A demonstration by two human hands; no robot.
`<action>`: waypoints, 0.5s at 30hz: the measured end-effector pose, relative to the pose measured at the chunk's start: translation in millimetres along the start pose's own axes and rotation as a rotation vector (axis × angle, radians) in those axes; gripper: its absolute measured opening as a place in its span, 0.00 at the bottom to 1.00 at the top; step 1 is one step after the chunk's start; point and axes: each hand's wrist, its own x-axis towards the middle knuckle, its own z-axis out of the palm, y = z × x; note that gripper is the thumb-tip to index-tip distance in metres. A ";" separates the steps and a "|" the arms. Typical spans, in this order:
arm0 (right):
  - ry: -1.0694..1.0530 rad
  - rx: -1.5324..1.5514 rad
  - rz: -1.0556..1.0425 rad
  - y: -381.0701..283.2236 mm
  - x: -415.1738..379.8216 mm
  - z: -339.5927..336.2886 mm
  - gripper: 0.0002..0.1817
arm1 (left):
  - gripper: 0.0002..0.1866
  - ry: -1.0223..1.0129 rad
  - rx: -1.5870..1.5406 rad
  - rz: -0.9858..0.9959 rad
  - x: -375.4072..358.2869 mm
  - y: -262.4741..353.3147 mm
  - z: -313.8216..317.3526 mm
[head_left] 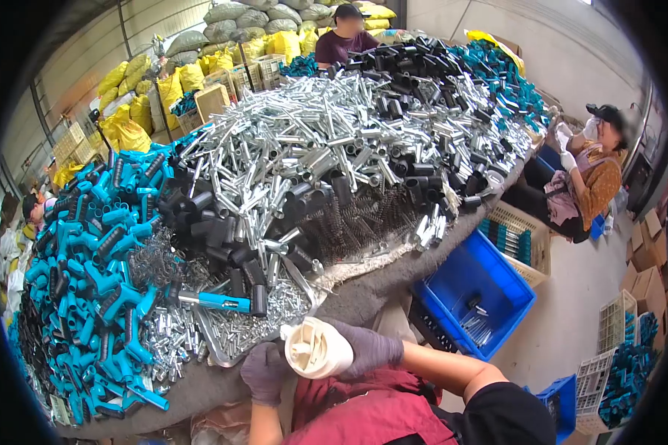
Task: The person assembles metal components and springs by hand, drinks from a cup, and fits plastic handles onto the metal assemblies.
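Note:
My right hand [367,347], in a dark glove, is wrapped round a white cup-like container [336,354]. Pale strip-like pieces show inside its mouth, which is tilted toward the table. My left hand [266,373], gloved too, is beside the container's left edge with its fingers curled in. Whatever those fingers hold, if anything, is hidden. Just beyond lies a metal tray [234,352] full of small shiny metal parts [263,319]. A teal-handled tool [223,301] with a metal shaft rests across the parts near black sleeves [257,297].
Teal pistol-shaped handles [100,274] pile up on the left. Metal tubes [274,141] and springs [356,222] heap across the table. A blue bin [490,297] stands right of me, near a cream crate [527,245]. One person [590,170] sits right; another [344,41] is behind the heap.

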 end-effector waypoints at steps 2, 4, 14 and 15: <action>-0.053 -0.034 0.026 2.3 -2.7 2.2 0.50 | 0.17 -0.083 -0.100 -0.005 11.1 19.6 -19.2; -0.092 -0.043 0.037 -1.4 -4.0 6.0 0.52 | 0.41 -0.361 -0.807 -0.311 39.0 81.1 -41.8; -0.093 0.048 -0.001 20.5 -10.1 20.9 0.57 | 0.35 -0.540 -0.962 -0.186 42.1 69.8 -3.5; -0.104 0.157 -0.092 5.7 -8.5 21.2 0.53 | 0.35 -0.568 -0.968 -0.176 44.8 64.2 3.8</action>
